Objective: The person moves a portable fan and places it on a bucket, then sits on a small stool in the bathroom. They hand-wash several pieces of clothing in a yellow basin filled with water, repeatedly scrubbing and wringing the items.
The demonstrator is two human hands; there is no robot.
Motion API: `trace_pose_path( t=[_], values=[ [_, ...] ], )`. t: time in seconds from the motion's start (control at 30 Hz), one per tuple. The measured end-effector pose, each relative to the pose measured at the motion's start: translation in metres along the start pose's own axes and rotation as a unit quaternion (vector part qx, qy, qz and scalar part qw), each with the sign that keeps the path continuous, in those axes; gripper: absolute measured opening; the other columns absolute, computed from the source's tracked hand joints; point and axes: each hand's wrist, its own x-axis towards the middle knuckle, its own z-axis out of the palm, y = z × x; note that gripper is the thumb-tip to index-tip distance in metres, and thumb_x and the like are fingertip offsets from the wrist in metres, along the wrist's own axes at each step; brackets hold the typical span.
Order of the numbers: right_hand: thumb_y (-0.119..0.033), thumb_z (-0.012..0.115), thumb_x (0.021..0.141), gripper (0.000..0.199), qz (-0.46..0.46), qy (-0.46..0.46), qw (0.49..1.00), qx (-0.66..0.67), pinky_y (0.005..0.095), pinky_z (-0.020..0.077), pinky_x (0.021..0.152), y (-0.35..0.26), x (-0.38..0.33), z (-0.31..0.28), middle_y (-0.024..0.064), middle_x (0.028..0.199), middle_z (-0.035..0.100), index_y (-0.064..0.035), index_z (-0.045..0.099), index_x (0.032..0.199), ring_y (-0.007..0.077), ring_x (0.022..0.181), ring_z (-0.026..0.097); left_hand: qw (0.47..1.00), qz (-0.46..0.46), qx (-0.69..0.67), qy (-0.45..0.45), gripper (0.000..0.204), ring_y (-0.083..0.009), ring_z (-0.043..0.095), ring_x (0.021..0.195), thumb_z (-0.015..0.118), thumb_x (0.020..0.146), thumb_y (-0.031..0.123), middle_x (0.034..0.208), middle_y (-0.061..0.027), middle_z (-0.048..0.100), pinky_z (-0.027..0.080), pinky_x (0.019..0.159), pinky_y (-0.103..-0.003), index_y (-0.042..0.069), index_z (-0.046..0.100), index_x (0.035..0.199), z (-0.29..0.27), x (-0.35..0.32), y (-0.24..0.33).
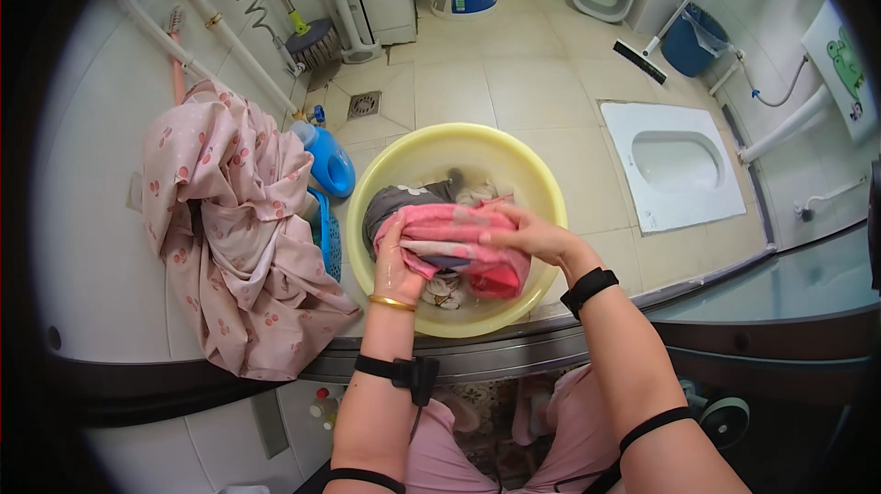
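A pink patterned cloth [450,230], wet-looking and bunched up, is held between my two hands over a round yellow basin [548,209]. My left hand [396,260] grips its left end with the fingers partly hidden by the folds. At its right end my right hand [530,235] closes on the fabric, thumb on top. Below the cloth, a dark grey garment [408,200] and pale pieces of laundry [444,292] lie in cloudy water in the basin. The cloth's lower right part droops toward the water.
A pink cherry-print cloth [262,283] hangs in a heap at the left, beside a blue detergent bottle [332,163] and a blue plastic basket [332,241]. A squat toilet [674,166] is set in the floor at right. A dark door track [459,356] runs before the basin.
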Motion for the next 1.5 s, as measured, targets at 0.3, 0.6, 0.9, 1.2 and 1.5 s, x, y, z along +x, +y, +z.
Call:
trace_pose_path(
  t=[0.3, 0.6, 0.9, 1.2, 1.5],
  values=[
    [-0.023, 0.061, 0.085, 0.021, -0.142, 0.298, 0.932, -0.15, 0.0297, 0.0439, 0.064, -0.047, -0.001, 0.087, 0.0061, 0.078, 0.056, -0.003, 0.058, 0.086, 0.016, 0.071, 0.053, 0.988, 0.073, 0.1, 0.088, 0.058, -0.0189, 0.063, 0.078, 0.053, 0.084, 0.059, 0.096, -0.0109, 0.063, 0.054, 0.065, -0.031, 0.004, 0.059, 0.099, -0.004, 0.016, -0.023],
    [-0.026, 0.065, 0.079, 0.026, -0.195, 0.404, 0.833, -0.323, 0.041, 0.0401, 0.063, -0.013, 0.019, 0.099, 0.0143, 0.078, 0.051, -0.0028, 0.053, 0.08, 0.0312, 0.073, 0.052, 0.998, -0.047, -0.038, -0.032, 0.046, -0.025, 0.059, 0.1, 0.043, 0.092, 0.046, 0.113, -0.0115, 0.059, 0.047, 0.088, -0.039, 0.008, 0.054, 0.115, -0.005, 0.01, -0.064],
    [-0.028, 0.062, 0.081, 0.028, -0.029, 0.29, 0.868, -0.401, 0.0423, 0.0457, 0.071, 0.012, 0.012, 0.023, 0.012, 0.079, 0.061, -0.0005, 0.061, 0.086, 0.0329, 0.078, 0.058, 0.998, -0.021, 0.065, -0.014, 0.038, -0.0244, 0.061, 0.098, 0.043, 0.094, 0.039, 0.105, -0.0103, 0.063, 0.051, 0.084, -0.04, 0.007, 0.056, 0.111, 0.019, -0.011, -0.023],
    [-0.03, 0.063, 0.086, 0.031, 0.068, -0.013, 0.997, -0.033, 0.0241, 0.0441, 0.069, -0.012, -0.005, -0.007, 0.0016, 0.084, 0.06, -0.0026, 0.063, 0.101, 0.0105, 0.077, 0.055, 0.997, -0.005, 0.055, -0.057, 0.045, -0.0257, 0.061, 0.099, 0.041, 0.095, 0.038, 0.11, -0.0136, 0.062, 0.048, 0.089, -0.036, 0.0, 0.053, 0.115, 0.039, -0.02, 0.004],
    [-0.031, 0.055, 0.092, 0.029, 0.059, 0.031, 0.993, 0.098, 0.0212, 0.0433, 0.076, -0.044, -0.01, -0.014, -0.0027, 0.091, 0.06, -0.0053, 0.06, 0.104, 0.005, 0.085, 0.053, 0.687, 0.236, 0.68, 0.094, 0.041, -0.0184, 0.045, 0.041, 0.07, 0.079, 0.038, 0.049, -0.0033, 0.052, 0.036, 0.044, -0.033, 0.002, 0.058, 0.065, 0.023, -0.033, 0.026]
  ],
)
